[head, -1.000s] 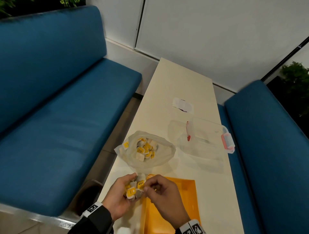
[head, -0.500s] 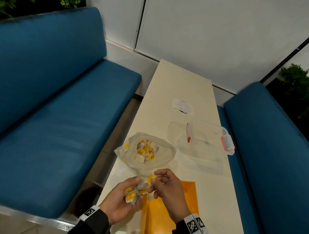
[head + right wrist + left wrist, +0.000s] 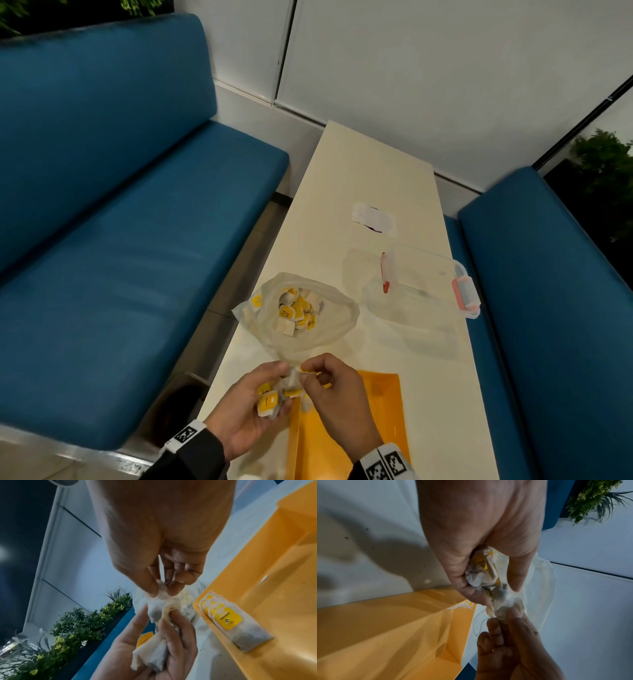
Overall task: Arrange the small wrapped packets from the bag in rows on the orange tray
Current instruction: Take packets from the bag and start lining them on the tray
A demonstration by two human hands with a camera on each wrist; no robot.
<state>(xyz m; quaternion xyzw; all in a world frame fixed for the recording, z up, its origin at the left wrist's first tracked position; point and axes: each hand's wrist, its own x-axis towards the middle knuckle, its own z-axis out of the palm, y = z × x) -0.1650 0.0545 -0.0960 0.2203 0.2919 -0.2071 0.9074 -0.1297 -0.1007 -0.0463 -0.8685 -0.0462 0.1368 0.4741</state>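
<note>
A single small white paper-wrapped yellow-labelled packet (image 3: 161,595) has been pinched away by the right hand (image 3: 334,394) from the clutch of packets (image 3: 274,399) gripped in the left hand (image 3: 246,416); placement on the orange plastic tray (image 3: 380,425) likely follows.

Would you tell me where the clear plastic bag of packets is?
In the head view, the bag lies open on the table, beyond both hands, left of the clear container.

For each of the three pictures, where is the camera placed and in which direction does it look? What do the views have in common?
Head: on the person's head, looking forward and down at table, bag, both hands.
Left wrist: along left hand, which grips a bunch of packets; right fingers below.
Right wrist: along right hand, which pinches a packet; left hand below.
Shared: all show the orange tray; only the right wrist shows the row in it.
</note>
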